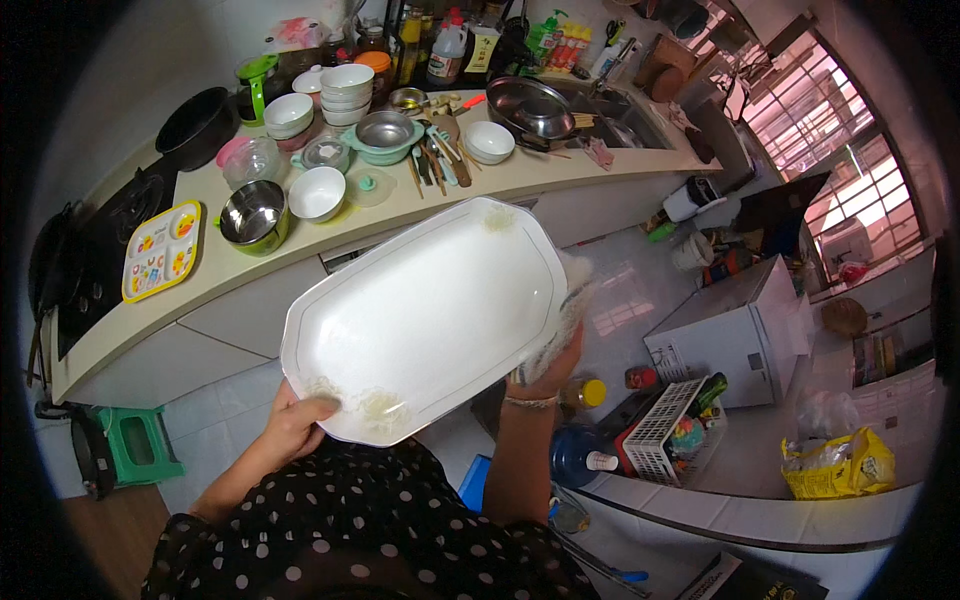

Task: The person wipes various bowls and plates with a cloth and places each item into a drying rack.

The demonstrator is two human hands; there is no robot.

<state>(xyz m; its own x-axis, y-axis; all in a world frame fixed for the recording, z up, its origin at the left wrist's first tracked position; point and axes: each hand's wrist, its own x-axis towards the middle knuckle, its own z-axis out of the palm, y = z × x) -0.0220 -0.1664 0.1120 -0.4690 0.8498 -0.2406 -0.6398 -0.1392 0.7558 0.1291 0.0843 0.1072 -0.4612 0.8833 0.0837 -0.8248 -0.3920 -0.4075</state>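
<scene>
A large white octagonal serving platter (pixel 427 322) with thin rim lines and pale floral patterns is held tilted in front of me, above the floor and near the counter. My left hand (pixel 296 424) grips its lower left corner, thumb on top. At the platter's right edge, my right hand (pixel 551 367) holds a whitish cloth (pixel 566 322) against the rim; its fingers are partly hidden behind cloth and platter.
The counter (pixel 390 202) carries white bowls (pixel 318 194), a green-sided steel pot (pixel 255 217), a divided yellow-rimmed tray (pixel 162 251), utensils (pixel 442 154) and a large steel pan (pixel 529 112) by the sink (pixel 622 120). A green stool (pixel 139 442) and a white basket (pixel 660 435) stand lower down.
</scene>
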